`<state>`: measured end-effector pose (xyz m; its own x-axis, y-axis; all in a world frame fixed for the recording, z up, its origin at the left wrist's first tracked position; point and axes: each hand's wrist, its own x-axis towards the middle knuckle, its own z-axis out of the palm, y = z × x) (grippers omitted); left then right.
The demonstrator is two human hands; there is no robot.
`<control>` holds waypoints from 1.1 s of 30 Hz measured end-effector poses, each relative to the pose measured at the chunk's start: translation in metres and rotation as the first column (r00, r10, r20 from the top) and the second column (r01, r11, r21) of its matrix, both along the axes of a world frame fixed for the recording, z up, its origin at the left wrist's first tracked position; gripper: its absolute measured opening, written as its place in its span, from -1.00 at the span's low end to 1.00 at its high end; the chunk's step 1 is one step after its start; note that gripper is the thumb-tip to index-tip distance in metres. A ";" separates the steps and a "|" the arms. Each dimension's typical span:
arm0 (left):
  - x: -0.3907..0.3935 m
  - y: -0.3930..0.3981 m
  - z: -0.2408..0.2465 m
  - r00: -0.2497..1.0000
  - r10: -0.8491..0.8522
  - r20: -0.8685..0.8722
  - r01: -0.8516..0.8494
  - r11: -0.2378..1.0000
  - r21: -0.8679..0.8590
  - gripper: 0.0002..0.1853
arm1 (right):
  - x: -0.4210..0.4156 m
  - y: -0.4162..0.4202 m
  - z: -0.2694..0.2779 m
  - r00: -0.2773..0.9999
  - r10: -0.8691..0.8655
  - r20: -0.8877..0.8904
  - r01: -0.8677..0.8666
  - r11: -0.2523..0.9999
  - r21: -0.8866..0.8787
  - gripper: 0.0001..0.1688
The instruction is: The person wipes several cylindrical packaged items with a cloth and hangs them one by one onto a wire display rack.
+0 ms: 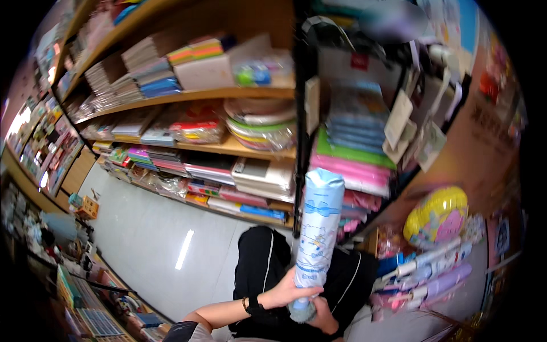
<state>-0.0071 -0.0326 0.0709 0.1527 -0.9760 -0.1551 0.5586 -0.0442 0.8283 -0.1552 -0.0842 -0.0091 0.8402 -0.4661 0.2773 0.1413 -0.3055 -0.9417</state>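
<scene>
A long cylinder in a light blue and white printed sleeve [318, 231] stands nearly upright before my knees, its crumpled top near the shelf post. My left hand [288, 290], with a dark band and a beaded bracelet at the wrist, is wrapped around the sleeve's lower part. Below it my right hand [323, 315] grips the bottom end, where a round greyish base [302, 312] shows. Part of the right hand is hidden behind the cylinder. What the sleeve covers cannot be seen.
Wooden shelves [256, 93] with stacked paper goods run along the left. Packaged textiles [352, 166] fill a black rack ahead. At the right are a yellow foil balloon [436, 218] and several long wrapped items [444, 282]. More goods [92, 320] line the lower left.
</scene>
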 end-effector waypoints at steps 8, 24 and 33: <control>0.008 0.019 -0.052 0.971 0.012 0.241 -0.010 1.000 -0.013 -0.34 | -0.018 -0.034 0.019 0.986 -0.045 -0.161 0.064 0.992 0.109 -0.41; -0.024 -0.009 -0.077 0.787 -0.447 0.426 0.428 0.892 0.144 -0.31 | -0.035 -0.026 -0.008 0.733 -0.636 0.242 0.403 0.693 0.598 0.05; -0.059 -0.065 -0.029 0.524 -0.410 0.746 0.599 0.801 0.020 -0.38 | -0.092 -0.043 0.041 0.280 -0.939 0.200 0.472 0.316 0.823 -0.39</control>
